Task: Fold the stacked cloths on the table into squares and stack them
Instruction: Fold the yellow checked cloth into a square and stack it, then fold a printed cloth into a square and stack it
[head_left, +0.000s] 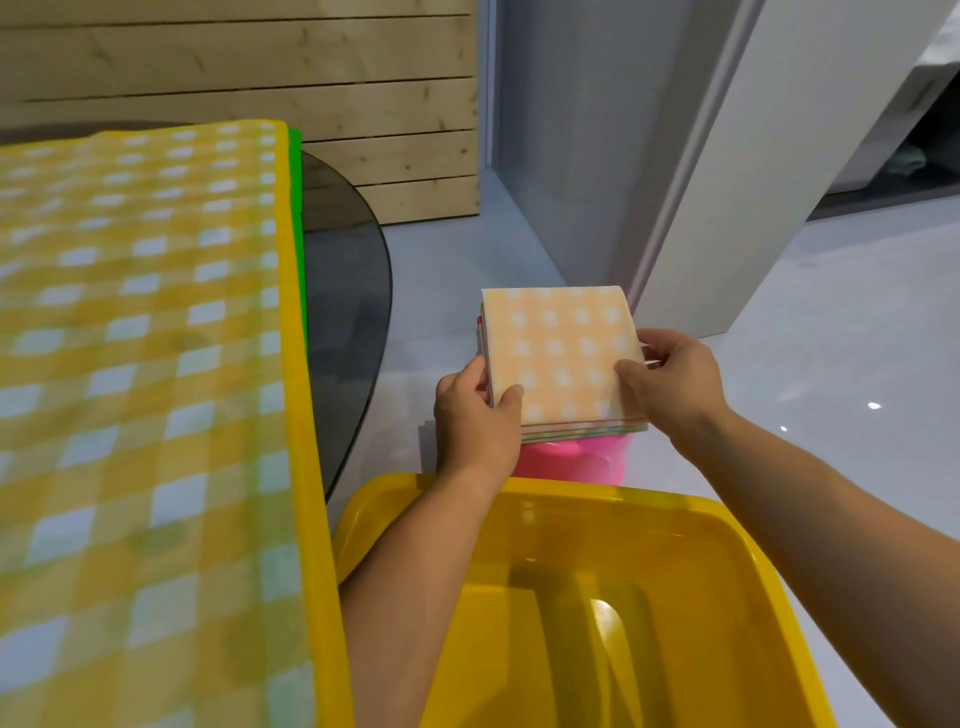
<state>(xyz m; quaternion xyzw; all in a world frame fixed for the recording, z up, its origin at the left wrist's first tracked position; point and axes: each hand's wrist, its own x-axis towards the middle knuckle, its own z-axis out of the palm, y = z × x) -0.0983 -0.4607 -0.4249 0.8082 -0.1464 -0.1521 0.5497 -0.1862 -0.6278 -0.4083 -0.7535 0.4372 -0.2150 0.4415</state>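
A single wide-angle view, worn on the person's head, looks forward and steeply down. The yellow tub (701, 571) sits closest, right under the lens. The table (343, 291) runs along the tub's left, and the floor (779, 312) spreads beyond its far rim.

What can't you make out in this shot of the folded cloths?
Head view:
Folded stack: lower cloths show thin edges under the orange top cloth; count unclear.
Pink container: mostly hidden by the stack and left hand.
Green cloth: only a strip past the yellow checked cloth.
Yellow tub: cut off by the bottom edge.
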